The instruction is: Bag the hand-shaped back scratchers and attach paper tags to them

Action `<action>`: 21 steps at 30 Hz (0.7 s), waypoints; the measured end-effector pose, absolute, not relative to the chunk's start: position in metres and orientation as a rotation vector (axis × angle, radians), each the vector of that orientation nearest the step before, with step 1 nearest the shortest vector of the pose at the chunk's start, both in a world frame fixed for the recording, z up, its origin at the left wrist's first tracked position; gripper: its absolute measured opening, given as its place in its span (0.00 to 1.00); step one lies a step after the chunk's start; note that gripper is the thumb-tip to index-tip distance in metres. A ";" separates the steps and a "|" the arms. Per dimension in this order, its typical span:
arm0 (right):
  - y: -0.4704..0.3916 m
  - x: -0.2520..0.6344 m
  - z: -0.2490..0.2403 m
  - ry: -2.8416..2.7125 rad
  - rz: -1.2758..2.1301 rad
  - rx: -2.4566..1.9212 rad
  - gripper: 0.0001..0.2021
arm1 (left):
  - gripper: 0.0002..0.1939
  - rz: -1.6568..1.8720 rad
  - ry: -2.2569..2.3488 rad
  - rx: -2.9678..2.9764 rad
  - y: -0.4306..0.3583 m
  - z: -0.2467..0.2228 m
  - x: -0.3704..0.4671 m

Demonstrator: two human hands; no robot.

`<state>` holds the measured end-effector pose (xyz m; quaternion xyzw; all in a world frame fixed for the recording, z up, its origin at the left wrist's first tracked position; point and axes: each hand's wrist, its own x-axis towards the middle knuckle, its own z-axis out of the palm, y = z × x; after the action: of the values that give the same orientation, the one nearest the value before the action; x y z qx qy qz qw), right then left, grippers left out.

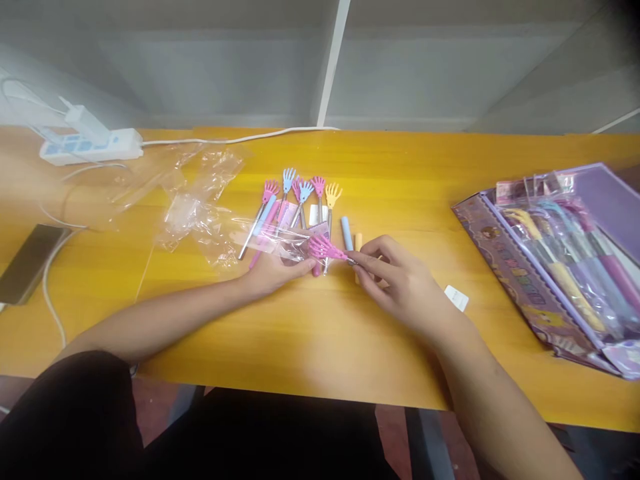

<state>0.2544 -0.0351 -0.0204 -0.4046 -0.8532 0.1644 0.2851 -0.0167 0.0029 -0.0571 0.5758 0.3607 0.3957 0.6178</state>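
Observation:
My right hand (pixel 383 270) pinches the metal rod of a pink hand-shaped scratcher (pixel 325 247), whose head points left. My left hand (pixel 273 272) holds a clear plastic sleeve (pixel 265 237) with its thumb at the sleeve's opening, beside the pink head. Whether the head is inside the sleeve or in front of it I cannot tell. Behind my hands lie several more scratchers with pink, blue (pixel 289 179) and yellow (pixel 333 195) heads. A loose blue tube (pixel 347 233) and a yellow tube (pixel 358 242) lie near my right fingertips.
Crumpled clear bags (pixel 200 200) lie left of the scratchers. At the right, a purple box (pixel 530 280) holds wrapped scratchers. A small white label (pixel 457 298) lies before it. A power strip (pixel 93 147), cables and a dark phone-like slab (pixel 31 263) are at the left.

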 end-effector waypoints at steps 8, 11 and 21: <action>-0.035 0.259 -0.011 -2.260 0.582 -1.052 0.18 | 0.21 0.862 0.885 1.372 -0.001 -0.051 -0.018; -0.035 0.260 -0.011 -2.256 0.591 -1.053 0.17 | 0.16 0.834 0.905 1.379 -0.002 -0.053 -0.019; -0.033 0.261 -0.013 -2.274 0.571 -1.048 0.15 | 0.26 0.919 0.640 0.959 0.004 -0.056 -0.013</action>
<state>0.2608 -0.0327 -0.0129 -0.3913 -0.8493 0.2132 0.2829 -0.0133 0.0040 -0.0562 0.4371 0.2916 0.4189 0.7405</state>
